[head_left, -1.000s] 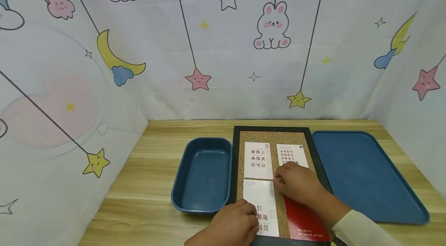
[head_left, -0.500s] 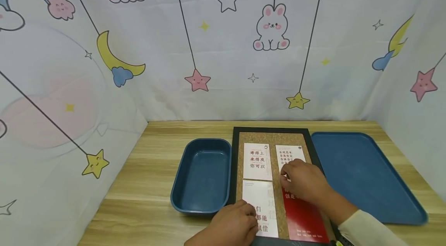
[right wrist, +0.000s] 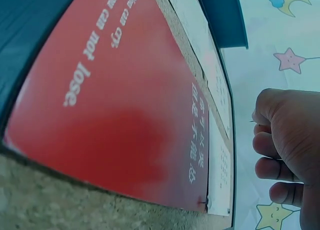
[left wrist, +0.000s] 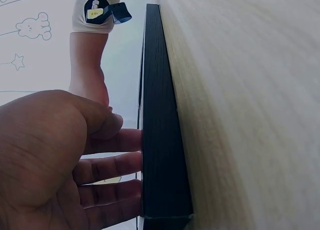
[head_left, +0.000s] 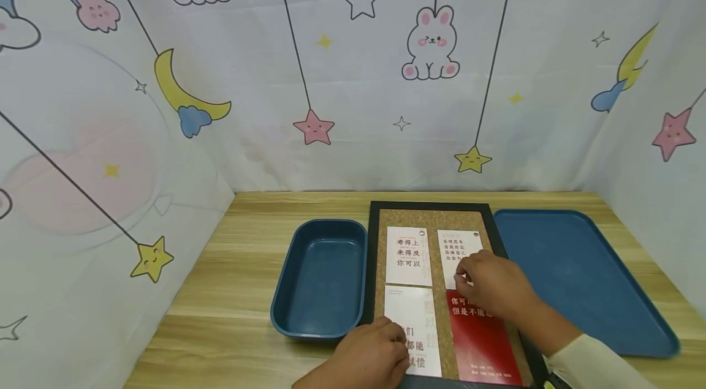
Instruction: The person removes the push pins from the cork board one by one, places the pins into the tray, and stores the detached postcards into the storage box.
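A black-framed corkboard [head_left: 438, 315] lies on the table with several cards on it. My left hand [head_left: 369, 352] rests its fingertips on the lower left white card [head_left: 405, 306]; in the left wrist view these fingers [left wrist: 115, 167] reach fairly straight to the board beside its black edge. Above the right column my right hand [head_left: 496, 288] partly covers the upper right white card [head_left: 452, 248] and the top of the red card [head_left: 485, 346]. In the right wrist view its curled fingers pinch something with a thin needle-like tip [right wrist: 252, 121], apart from the board. A small pin [right wrist: 204, 203] stands at the red card's corner.
A deep blue tray [head_left: 320, 279] stands left of the board, and a flat blue tray [head_left: 584, 279] lies to its right. Another white card [head_left: 408, 254] is at the board's upper left. A printed white cloth [head_left: 353, 70] hangs behind the wooden table [head_left: 204, 291].
My right hand has moved to the right, uncovering lettering on the red card and the lower edge of the upper right card. The left hand has stayed in place.
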The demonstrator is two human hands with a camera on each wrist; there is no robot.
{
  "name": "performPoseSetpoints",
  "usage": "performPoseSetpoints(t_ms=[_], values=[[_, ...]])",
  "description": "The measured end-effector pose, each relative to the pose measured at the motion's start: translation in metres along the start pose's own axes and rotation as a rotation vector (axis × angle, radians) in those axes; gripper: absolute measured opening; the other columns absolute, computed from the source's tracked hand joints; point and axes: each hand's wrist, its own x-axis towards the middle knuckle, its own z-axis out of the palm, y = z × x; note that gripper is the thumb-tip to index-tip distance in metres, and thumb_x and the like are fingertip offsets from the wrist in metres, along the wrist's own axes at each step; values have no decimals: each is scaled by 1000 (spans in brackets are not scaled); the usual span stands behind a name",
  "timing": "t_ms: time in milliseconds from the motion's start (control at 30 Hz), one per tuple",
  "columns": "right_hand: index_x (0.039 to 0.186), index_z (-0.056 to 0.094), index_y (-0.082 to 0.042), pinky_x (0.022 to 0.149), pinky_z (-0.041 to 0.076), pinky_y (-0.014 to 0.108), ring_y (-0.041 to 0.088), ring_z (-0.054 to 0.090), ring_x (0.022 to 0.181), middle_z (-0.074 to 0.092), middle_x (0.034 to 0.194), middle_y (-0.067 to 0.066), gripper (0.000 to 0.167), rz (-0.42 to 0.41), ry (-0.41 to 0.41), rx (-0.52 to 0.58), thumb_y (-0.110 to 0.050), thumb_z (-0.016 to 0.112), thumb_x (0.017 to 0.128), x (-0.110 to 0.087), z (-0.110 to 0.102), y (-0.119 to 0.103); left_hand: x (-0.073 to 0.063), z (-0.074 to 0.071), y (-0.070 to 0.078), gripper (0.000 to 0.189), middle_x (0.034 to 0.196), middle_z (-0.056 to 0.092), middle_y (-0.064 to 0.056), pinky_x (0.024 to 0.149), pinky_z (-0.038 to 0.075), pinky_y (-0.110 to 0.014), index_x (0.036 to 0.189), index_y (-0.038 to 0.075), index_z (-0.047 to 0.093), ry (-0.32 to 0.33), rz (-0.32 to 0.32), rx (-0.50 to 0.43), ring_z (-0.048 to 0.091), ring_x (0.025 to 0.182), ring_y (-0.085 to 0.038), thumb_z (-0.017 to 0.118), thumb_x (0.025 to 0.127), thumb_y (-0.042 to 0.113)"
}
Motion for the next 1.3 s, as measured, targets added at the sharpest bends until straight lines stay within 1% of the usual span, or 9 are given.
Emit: performPoseSetpoints(t_ms=[100, 233, 400, 600, 833, 1100, 1300], values=[[81, 70, -19, 53, 44, 26, 9, 51, 72, 57, 75, -10, 7, 11, -10, 5, -18, 76, 83, -1, -1, 1, 0, 0, 0, 9, 98, 65, 12, 70, 44, -12, 86, 28, 79, 8, 6, 12, 56, 90, -2, 74, 94, 30], [82, 72, -18, 53, 46, 28, 10, 55, 74, 60, 76, -8, 5, 31, -19, 4, -19, 77, 83, -2, -4, 4, -1, 0, 0, 9, 98, 65, 12, 71, 44, -12, 87, 29, 79, 15, 14, 21, 56, 91, -2, 73, 94, 31], [84, 73, -17, 53, 47, 29, 11, 55, 74, 61, 78, -6, 6, 58, -22, 1, -18, 78, 82, -5, -5, 12, 0, -1, 1, 10, 99, 65, 13, 71, 44, -12, 87, 30, 79, 4, 14, 25, 56, 92, -1, 72, 94, 31], [84, 74, -16, 52, 45, 29, 11, 54, 73, 61, 78, -5, 6, 72, -24, -3, -18, 79, 82, -8, -7, 18, -1, -2, 1, 10, 99, 65, 13, 71, 44, -12, 86, 30, 79, -1, 2, 17, 55, 92, -1, 73, 94, 30], [85, 74, -15, 54, 48, 30, 12, 58, 75, 64, 82, -3, 8, 100, -46, 2, -19, 80, 82, -10, -11, 21, -1, -1, 1, 11, 99, 65, 13, 71, 45, -12, 86, 30, 79, 5, 6, 23, 56, 92, -1, 73, 94, 30], [83, 72, -15, 51, 45, 30, 14, 54, 74, 60, 76, -6, 8, 117, -62, 5, -17, 80, 82, -14, -17, 26, -1, -2, 1, 11, 100, 64, 14, 71, 45, -13, 87, 30, 79, -25, -18, -2, 55, 93, 0, 72, 95, 31], [86, 73, -13, 51, 43, 30, 15, 53, 75, 61, 78, -5, 7, 148, -85, 13, -16, 79, 83, -16, -21, 29, -1, -2, 2, 10, 100, 65, 14, 71, 45, -13, 87, 30, 79, -19, -17, -1, 55, 93, -1, 72, 95, 30]])
